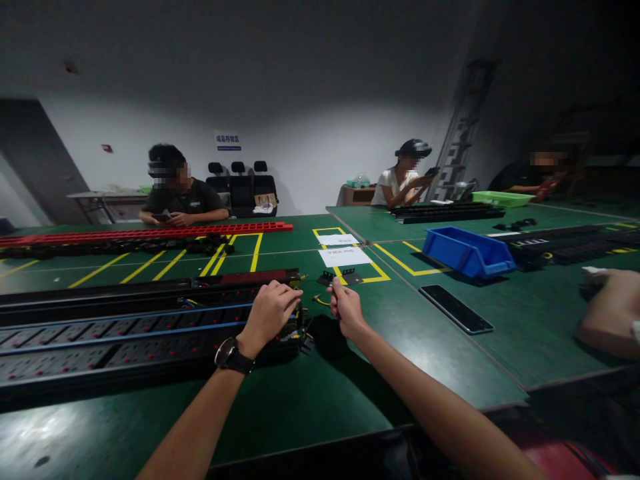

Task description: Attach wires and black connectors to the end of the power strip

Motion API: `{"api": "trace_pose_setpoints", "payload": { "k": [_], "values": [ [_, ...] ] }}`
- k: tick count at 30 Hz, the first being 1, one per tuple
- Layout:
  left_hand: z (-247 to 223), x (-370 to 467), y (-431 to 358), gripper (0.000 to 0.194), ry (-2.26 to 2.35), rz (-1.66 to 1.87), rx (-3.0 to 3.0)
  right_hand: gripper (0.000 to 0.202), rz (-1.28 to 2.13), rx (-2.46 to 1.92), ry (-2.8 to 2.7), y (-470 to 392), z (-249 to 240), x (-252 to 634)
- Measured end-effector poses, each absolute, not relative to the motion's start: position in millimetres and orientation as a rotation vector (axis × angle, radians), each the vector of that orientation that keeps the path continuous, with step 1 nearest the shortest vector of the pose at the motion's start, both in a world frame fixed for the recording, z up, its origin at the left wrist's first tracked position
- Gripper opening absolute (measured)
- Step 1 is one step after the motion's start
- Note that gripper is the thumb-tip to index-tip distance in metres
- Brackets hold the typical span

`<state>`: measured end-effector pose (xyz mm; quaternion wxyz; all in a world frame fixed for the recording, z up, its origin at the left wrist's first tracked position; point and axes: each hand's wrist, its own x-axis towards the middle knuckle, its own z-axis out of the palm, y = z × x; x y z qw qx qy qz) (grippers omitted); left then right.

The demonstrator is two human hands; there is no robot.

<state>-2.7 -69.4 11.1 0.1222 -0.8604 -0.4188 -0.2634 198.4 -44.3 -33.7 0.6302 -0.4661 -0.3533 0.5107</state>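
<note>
- Left hand (273, 310): back of hand up, fingers bent over the right-hand end of the long black assembly (135, 350); wristwatch (233, 355) on that wrist. Fingertip undersides hidden; can't tell if it grips or just steadies.
- Right hand (347, 308): just past that end, raised over the green table (290, 400), thumb and curled fingers pressed together. Yellow wire (321, 301) sits at the fingers; can't tell whether it is pinched or only passes behind.
- Long black assembly lies flat on the near part of the table, running out of view at left; red dots along its face.
- Small dark connectors (307, 341) by its end, below the hands.
- Step, as judged: fine two-handed work at the assembly's end, likely on the wiring, left steadying, right handling a small piece.
- Next move, as judged: calls for a firm left hand and a precise right fingertip hold, without tugging the wire.
- Beyond the right hand: dark brackets (350, 276), then white papers (344, 257).
- To the right: phone (456, 309) flat, blue bin (467, 253) behind it.
- Far right: another person's hand (613, 300), well apart.
</note>
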Motion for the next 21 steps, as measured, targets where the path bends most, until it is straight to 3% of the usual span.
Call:
{"api": "trace_pose_setpoints", "payload": {
  "k": [9, 21],
  "values": [
    [10.0, -2.1, -69.2, 0.019, -1.226, -0.776, -2.511, 0.037, 1.388, -0.945, -0.616, -45.1, -26.7, 196.3],
    [12.6, 0.6, -71.3, 0.018, -1.379, -0.762, -2.475, 0.027, 1.542, -1.023, -0.491, -47.2, -20.7, 197.6]
  ]
}}
